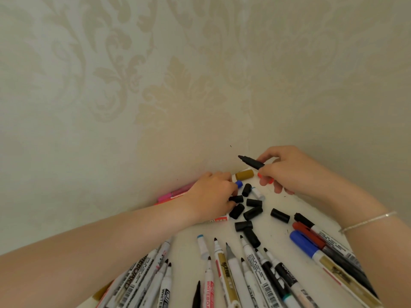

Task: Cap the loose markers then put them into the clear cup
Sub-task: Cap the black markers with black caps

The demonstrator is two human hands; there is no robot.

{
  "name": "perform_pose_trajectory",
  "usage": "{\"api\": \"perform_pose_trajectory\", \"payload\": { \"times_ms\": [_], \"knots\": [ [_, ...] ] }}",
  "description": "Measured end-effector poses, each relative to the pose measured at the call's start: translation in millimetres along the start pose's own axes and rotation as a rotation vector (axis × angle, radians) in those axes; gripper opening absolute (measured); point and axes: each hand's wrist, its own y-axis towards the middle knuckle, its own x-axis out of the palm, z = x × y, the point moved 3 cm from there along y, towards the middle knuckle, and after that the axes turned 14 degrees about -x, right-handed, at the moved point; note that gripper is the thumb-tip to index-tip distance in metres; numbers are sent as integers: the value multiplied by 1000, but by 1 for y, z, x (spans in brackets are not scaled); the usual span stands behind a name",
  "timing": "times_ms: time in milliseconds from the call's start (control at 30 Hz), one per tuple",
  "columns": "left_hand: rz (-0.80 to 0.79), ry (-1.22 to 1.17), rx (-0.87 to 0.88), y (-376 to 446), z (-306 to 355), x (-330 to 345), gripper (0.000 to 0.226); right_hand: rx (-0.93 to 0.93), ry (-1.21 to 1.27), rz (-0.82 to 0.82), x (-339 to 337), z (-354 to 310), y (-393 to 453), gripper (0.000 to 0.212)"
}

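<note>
Against the patterned wall (pixel 155 85), on a white table (pixel 278 236), a cluster of loose black caps (pixel 253 203) is scattered between the two hands. An uncapped black marker (pixel 251 162) is gripped by the right hand (pixel 287 170), fingers curled round its barrel, tip pointing left and raised off the table. A black cap (pixel 236 198) is touched by the curled fingers of the left hand (pixel 209 194); whether it is pinched cannot be told, since the fingertips are hidden behind the hand. A blue cap (pixel 239 184) and a gold cap (pixel 244 174) lie just beside those fingers. Pink markers (pixel 175 193) are partly hidden behind the left wrist. Nearer the camera, uncapped markers (pixel 233 263) are fanned out, tips toward the caps. Capped markers (pixel 311 238) lie beneath the right forearm, which wears a bracelet (pixel 369 221). No clear cup is seen.
</note>
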Motion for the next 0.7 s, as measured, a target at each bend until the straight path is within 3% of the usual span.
{"api": "perform_pose_trajectory", "payload": {
  "times_ms": [467, 567, 700],
  "knots": [
    [-17, -156, -39, -2, 4, -4, 23, 8, -4, -16, 0, -1, 0, 21],
    [-118, -359, -83, -1, 2, -2, 33, 16, -11, -19, 0, -2, 0, 22],
    [-271, -776, -199, 2, -7, -2, 30, 32, -10, -21, -2, -2, 0, 30]
  ]
}}
